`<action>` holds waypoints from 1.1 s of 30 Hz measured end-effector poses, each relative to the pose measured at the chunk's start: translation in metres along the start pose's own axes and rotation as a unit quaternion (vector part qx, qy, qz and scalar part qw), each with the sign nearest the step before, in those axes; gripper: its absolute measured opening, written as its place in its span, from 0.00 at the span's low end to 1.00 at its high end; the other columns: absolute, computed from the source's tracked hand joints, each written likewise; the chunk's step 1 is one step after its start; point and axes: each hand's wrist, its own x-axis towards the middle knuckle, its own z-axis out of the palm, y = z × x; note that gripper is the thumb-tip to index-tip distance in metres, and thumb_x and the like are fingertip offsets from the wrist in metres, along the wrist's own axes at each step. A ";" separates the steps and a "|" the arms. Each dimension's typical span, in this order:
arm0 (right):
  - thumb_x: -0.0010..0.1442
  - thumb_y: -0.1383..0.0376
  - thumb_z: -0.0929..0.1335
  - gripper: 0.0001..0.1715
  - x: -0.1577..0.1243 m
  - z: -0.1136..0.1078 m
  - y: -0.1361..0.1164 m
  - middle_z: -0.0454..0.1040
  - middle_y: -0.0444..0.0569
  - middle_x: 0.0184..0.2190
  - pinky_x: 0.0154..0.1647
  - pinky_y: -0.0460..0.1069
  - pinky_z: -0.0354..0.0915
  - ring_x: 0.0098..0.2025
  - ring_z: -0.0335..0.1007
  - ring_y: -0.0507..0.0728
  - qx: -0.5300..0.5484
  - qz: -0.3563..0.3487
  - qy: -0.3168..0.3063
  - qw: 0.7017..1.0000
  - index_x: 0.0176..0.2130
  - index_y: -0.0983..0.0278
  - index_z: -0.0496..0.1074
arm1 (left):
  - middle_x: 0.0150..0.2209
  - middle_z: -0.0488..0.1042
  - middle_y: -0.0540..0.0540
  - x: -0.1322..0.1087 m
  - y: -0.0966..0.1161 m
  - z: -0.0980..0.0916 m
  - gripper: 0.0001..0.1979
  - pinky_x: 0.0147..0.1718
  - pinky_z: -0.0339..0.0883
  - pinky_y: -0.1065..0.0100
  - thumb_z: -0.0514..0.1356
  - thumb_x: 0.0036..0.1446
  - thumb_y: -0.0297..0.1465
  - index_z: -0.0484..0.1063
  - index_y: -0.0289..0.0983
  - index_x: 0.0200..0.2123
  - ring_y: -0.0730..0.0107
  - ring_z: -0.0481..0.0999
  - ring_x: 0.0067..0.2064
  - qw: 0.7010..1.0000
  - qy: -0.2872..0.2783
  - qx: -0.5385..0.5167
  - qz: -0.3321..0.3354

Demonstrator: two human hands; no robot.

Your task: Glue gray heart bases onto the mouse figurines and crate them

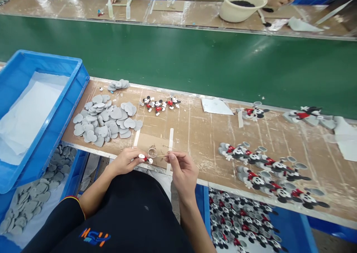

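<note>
A: What's the biggest thing there?
B: A green belt (178,59), running behind a long cardboard-topped table (200,134). A blue crate (47,61) lined with white paper overlaps the table's left end.
A: And on the table?
B: A loose pile of grey hearts (104,119) on the left, and rows of mouse figures (279,166) with grey dishes on the right.
A: The hands?
B: The left hand (125,162) pinches a small figure (145,158) at the table's near edge; the right hand (184,173) has thumb and fingers closed on a thin stick.
A: How does the figure look?
B: Red in the middle, with rounded white ends and a bit of black. The left fingers hide part of it.
A: Anything close by?
B: A clear cup (152,152), just beyond the figure. The thin stick (161,155) points towards both; I can't tell whether its tip touches either.
</note>
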 end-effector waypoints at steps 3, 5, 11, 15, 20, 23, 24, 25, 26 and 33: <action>0.63 0.64 0.70 0.03 -0.007 -0.004 -0.011 0.79 0.46 0.35 0.40 0.52 0.72 0.37 0.78 0.56 -0.028 -0.060 -0.008 0.998 0.39 0.61 0.75 | 0.42 0.81 0.39 0.001 0.000 0.000 0.18 0.45 0.69 0.65 0.51 0.70 0.38 0.76 0.34 0.47 0.63 0.79 0.43 1.000 0.009 -0.004 0.004; 0.63 0.67 0.70 0.03 -0.009 -0.006 -0.014 0.79 0.46 0.35 0.42 0.53 0.72 0.39 0.78 0.56 -0.054 -0.102 -0.020 0.993 0.39 0.60 0.76 | 0.42 0.81 0.39 0.002 0.001 0.000 0.18 0.44 0.69 0.65 0.51 0.70 0.38 0.76 0.34 0.47 0.63 0.79 0.43 1.000 0.012 -0.004 0.006; 0.62 0.71 0.70 0.05 -0.006 -0.002 -0.022 0.80 0.45 0.33 0.42 0.51 0.73 0.38 0.78 0.55 -0.112 -0.183 -0.035 0.976 0.38 0.60 0.75 | 0.41 0.81 0.40 0.004 0.004 0.000 0.15 0.43 0.68 0.67 0.52 0.69 0.36 0.76 0.33 0.46 0.64 0.79 0.42 0.999 0.024 -0.010 0.019; 0.62 0.71 0.70 0.06 -0.005 0.001 -0.025 0.80 0.45 0.32 0.39 0.49 0.73 0.37 0.78 0.55 -0.139 -0.214 -0.036 0.966 0.38 0.60 0.74 | 0.42 0.81 0.40 0.004 0.004 0.001 0.15 0.43 0.68 0.67 0.53 0.69 0.36 0.76 0.33 0.46 0.64 0.79 0.42 1.000 0.026 -0.007 0.016; 0.63 0.70 0.70 0.05 -0.004 0.003 -0.022 0.80 0.45 0.32 0.38 0.48 0.73 0.36 0.79 0.55 -0.154 -0.219 -0.039 0.963 0.38 0.60 0.74 | 0.41 0.81 0.40 0.003 0.002 0.001 0.16 0.43 0.68 0.67 0.52 0.69 0.37 0.76 0.34 0.46 0.64 0.79 0.42 1.000 0.023 -0.001 0.013; 0.63 0.70 0.70 0.04 -0.004 0.002 -0.021 0.80 0.45 0.32 0.37 0.48 0.73 0.36 0.79 0.55 -0.158 -0.220 -0.043 0.962 0.38 0.61 0.74 | 0.41 0.81 0.40 0.002 0.002 0.002 0.16 0.43 0.68 0.67 0.52 0.69 0.36 0.76 0.34 0.46 0.64 0.79 0.42 1.000 0.023 0.001 0.015; 0.63 0.70 0.70 0.04 -0.004 0.003 -0.021 0.80 0.45 0.32 0.37 0.48 0.73 0.36 0.79 0.55 -0.158 -0.221 -0.043 0.961 0.38 0.61 0.74 | 0.41 0.81 0.40 0.002 0.002 0.002 0.16 0.43 0.68 0.66 0.52 0.69 0.36 0.76 0.33 0.46 0.64 0.79 0.42 1.000 0.021 0.002 0.016; 0.63 0.70 0.70 0.04 -0.004 0.003 -0.021 0.80 0.45 0.32 0.37 0.48 0.73 0.35 0.79 0.55 -0.159 -0.221 -0.044 0.961 0.38 0.61 0.74 | 0.41 0.81 0.40 0.002 0.003 0.002 0.16 0.44 0.68 0.66 0.52 0.69 0.36 0.76 0.33 0.46 0.64 0.79 0.42 1.000 0.019 0.002 0.017; 0.63 0.70 0.70 0.04 -0.004 0.003 -0.022 0.80 0.45 0.32 0.37 0.48 0.73 0.35 0.78 0.55 -0.159 -0.221 -0.045 0.961 0.38 0.61 0.74 | 0.42 0.81 0.40 0.002 0.003 0.003 0.15 0.44 0.68 0.66 0.52 0.69 0.35 0.76 0.34 0.46 0.64 0.79 0.43 1.000 0.017 0.002 0.019; 0.63 0.70 0.69 0.04 -0.007 0.004 -0.024 0.79 0.45 0.32 0.35 0.48 0.73 0.34 0.78 0.54 -0.163 -0.224 -0.051 0.960 0.38 0.60 0.74 | 0.40 0.81 0.40 0.002 0.004 0.002 0.15 0.42 0.69 0.66 0.52 0.69 0.36 0.76 0.34 0.46 0.64 0.79 0.42 1.000 0.019 0.005 0.018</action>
